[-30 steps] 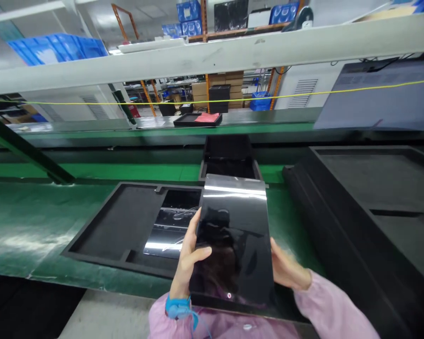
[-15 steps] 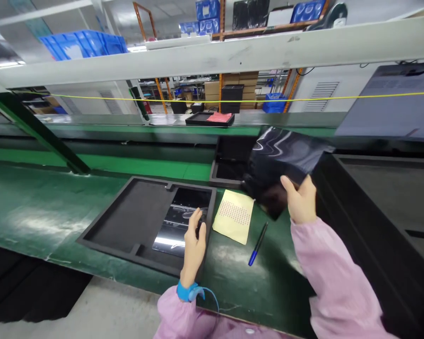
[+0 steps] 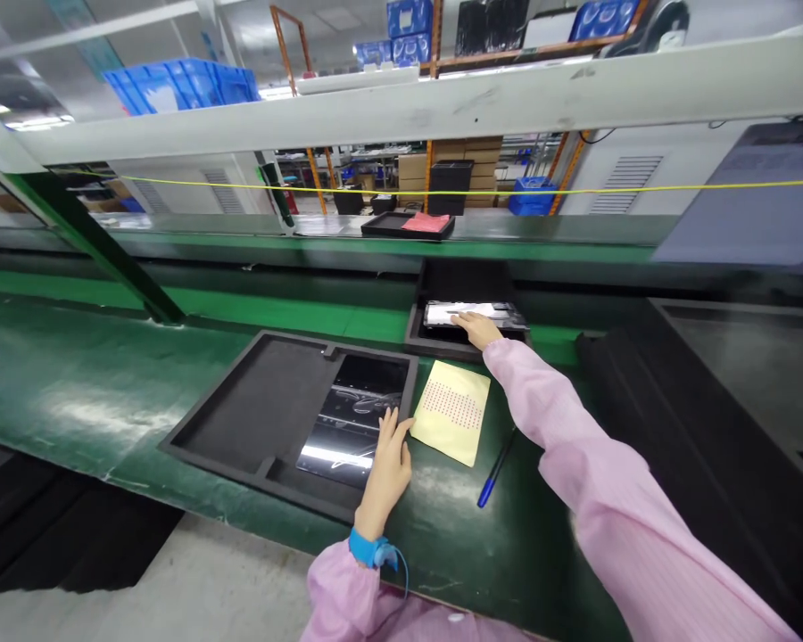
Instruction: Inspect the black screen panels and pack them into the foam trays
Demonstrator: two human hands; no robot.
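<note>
My left hand (image 3: 388, 468) has its fingers stretched out at the right rim of a shallow black tray (image 3: 231, 406), beside a glossy dark flat panel (image 3: 348, 419) lying in the tray's right half. Farther off, my right hand (image 3: 478, 330) reaches over a second black tray (image 3: 465, 276). Its fingers extend across a shiny panel or sheet (image 3: 445, 314) that reflects white light; no grip on it shows. Between the trays and me lie a yellow paper (image 3: 451, 412) with rows of red dots and a pen with a blue cap (image 3: 487, 490).
Black foam pieces (image 3: 649, 401) fill the right side of the green bench (image 3: 94, 392). A green post (image 3: 107, 250) rises at left. Behind, a black tray with a red cloth-like piece (image 3: 426, 222) sits on the back ledge. A yellow cord (image 3: 375, 190) runs across.
My right hand has moved left and away from me, into the far tray. The glossy black sheet it held up no longer hangs from it. My left hand has shifted slightly right.
</note>
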